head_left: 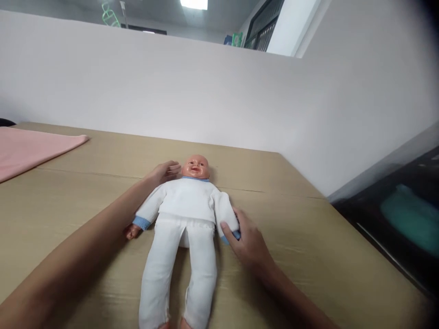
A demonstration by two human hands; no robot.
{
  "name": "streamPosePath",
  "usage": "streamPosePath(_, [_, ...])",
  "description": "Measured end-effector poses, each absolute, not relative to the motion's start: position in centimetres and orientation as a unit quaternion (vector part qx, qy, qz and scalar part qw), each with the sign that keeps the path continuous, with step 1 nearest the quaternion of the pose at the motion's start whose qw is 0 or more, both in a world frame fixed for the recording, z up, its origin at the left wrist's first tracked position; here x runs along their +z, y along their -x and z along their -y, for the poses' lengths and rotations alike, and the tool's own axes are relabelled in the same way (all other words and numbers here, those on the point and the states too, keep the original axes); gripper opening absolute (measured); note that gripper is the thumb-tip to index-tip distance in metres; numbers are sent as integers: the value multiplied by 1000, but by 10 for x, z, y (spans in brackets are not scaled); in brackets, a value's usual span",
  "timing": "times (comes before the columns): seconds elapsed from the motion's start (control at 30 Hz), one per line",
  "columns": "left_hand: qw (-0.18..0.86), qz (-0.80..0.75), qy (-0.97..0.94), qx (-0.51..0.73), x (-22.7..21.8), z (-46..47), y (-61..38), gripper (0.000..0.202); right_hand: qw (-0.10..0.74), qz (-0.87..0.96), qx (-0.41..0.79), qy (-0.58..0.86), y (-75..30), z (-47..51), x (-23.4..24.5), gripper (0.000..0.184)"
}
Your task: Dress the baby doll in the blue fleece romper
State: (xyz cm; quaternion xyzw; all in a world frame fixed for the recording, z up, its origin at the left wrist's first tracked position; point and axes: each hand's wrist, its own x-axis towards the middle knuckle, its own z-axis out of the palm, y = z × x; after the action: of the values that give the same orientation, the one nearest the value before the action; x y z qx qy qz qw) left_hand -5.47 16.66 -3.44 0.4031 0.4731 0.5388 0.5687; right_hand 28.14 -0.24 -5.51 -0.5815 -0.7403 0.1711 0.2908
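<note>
A baby doll point(188, 201) in a white top with blue trim and white trousers lies on its back, its head pointing away from me. My left hand point(167, 172) is beside the doll's head with its fingers stretched out and nothing held. Along the doll's outstretched arm on the left runs my own forearm. On the right, my right hand point(247, 237) is wrapped around the doll's sleeve near the blue cuff, thumb on top. The doll's hand on that side is hidden.
The doll lies on a brown table point(274, 219). A pink cloth point(34, 148) is spread at the far left. Behind stands a white partition wall point(171, 91). At the right, past the table's edge, a blurred green thing point(411, 219) shows against a dark surface.
</note>
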Motion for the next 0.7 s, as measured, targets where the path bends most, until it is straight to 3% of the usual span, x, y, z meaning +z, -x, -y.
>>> streamPosePath(0.1, [472, -539, -401, 571, -15, -132, 56, 22, 317, 756, 128, 559, -283, -4, -60, 50])
streamPosePath(0.2, [431, -527, -453, 575, 7, -76, 36, 34, 333, 743, 114, 569, -287, -10, -59, 56])
streamPosePath(0.33, [449, -387, -651, 474, 30, 35, -9, 42, 402, 705, 92, 577, -293, 22, -40, 51])
streamPosePath(0.43, [524, -334, -679, 392, 26, 131, -38, 26, 510, 680, 69, 522, -304, 93, -39, 34])
streamPosePath(0.5, [586, -320, -662, 341, 13, 183, -50, 23, 554, 662, 35, 504, -318, 151, -61, 23])
streamPosePath(0.57, [609, -290, -672, 305, -2, 213, -53, 35, 570, 651, -1, 502, -335, 207, -100, 18])
streamPosePath(0.7, [603, -307, -663, 320, -24, 199, -37, 54, 470, 686, 118, 542, -356, 280, -181, 25])
